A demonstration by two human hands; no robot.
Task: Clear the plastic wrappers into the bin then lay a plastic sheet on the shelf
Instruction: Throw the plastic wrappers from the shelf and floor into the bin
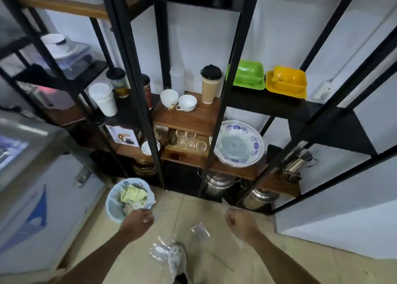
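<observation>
A pale blue bin [116,206] with a liner stands on the floor at the foot of the shelf unit and holds crumpled yellow-green wrappers [133,194]. My left hand [137,221] is a closed fist just at the bin's near rim, and nothing shows in it. My right hand [240,221] is also closed, over the tiled floor to the right. A small clear plastic wrapper [200,230] lies on the floor between my hands. Another clear wrapper [159,250] lies beside my shoe [177,260]. The black metal shelf unit [187,118] has wooden boards.
The shelves carry cups, a paper cup [209,86], glasses, a blue-patterned bowl [239,144], green [249,75] and yellow [286,81] tubs, and steel pots at the bottom. A chest freezer [38,176] stands at the left and a white wall at the right.
</observation>
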